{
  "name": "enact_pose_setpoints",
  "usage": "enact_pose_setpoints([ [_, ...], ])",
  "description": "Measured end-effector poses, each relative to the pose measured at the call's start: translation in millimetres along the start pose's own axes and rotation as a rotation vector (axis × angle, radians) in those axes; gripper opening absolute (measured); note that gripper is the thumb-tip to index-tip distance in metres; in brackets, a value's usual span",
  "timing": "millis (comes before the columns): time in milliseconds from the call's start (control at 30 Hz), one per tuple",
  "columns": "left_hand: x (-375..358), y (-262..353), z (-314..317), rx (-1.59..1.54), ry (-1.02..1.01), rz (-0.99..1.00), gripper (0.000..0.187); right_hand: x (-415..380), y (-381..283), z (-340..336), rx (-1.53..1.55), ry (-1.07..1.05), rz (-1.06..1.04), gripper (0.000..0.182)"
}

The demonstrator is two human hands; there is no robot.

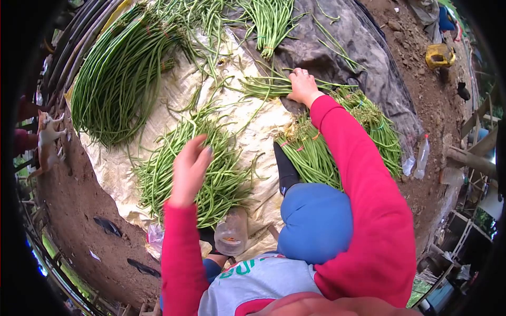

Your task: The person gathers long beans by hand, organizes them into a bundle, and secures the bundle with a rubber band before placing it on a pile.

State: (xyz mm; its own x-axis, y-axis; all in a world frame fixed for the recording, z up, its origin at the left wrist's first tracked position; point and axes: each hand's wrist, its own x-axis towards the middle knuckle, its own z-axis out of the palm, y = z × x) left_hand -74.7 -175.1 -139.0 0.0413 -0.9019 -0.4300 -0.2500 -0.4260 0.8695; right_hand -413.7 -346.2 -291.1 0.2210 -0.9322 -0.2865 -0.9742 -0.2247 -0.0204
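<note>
My right hand (304, 87), its arm stretched forward, is closed over one end of a small bunch of yardlong beans (263, 87) lying on the ground sheet. My left hand (191, 169) hovers over a loose, tangled heap of yardlong beans (221, 181); its thumb stands apart from the fingers and nothing shows in it. Tied bundles of beans (316, 152) with pink and orange bands lie beside my right knee, partly under my right arm. Another banded bundle (377, 124) rests just beyond them.
A big stack of bundled beans (121, 79) lies at far left, and another bundle (269, 26) at the back. Pale sacking (247, 137) and a dark tarp (369, 52) cover the soil. Around me are a clear plastic jar (232, 231), a bottle (422, 158), sandals (108, 226) and a cat (48, 139).
</note>
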Motion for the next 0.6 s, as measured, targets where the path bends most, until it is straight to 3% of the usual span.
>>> enact_pose_setpoints([
  [33, 35, -24, 27, 0.153, 0.022, 0.228, 0.030, 3, 5, 7, 0.048, 0.011, -0.010, 0.054],
  [133, 107, -54, 111, 0.533, -0.031, 0.346, 0.034, 5, 15, 5, 0.106, 0.057, -0.040, 0.045],
  [333, 160, -87, 172, 0.901, 0.002, 0.232, 0.026, 11, 24, 17, 0.179, 0.113, 0.002, 0.034],
  [400, 169, -102, 166, 0.860, -0.102, 0.223, 0.027, 15, 25, 16, 0.087, 0.043, 0.072, 0.033],
  [467, 166, -90, 153, 0.837, -0.047, 0.277, 0.026, 24, 36, 21, 0.055, 0.080, 0.081, 0.034],
  [533, 145, -32, 124, 0.107, -0.059, -0.050, 0.021, 34, 50, 18, 0.120, -0.034, 0.142, 0.036],
  [600, 108, 27, 84, -0.104, -0.003, 0.037, 0.022, 39, 57, 6, 0.345, -0.121, 0.253, 0.040],
])
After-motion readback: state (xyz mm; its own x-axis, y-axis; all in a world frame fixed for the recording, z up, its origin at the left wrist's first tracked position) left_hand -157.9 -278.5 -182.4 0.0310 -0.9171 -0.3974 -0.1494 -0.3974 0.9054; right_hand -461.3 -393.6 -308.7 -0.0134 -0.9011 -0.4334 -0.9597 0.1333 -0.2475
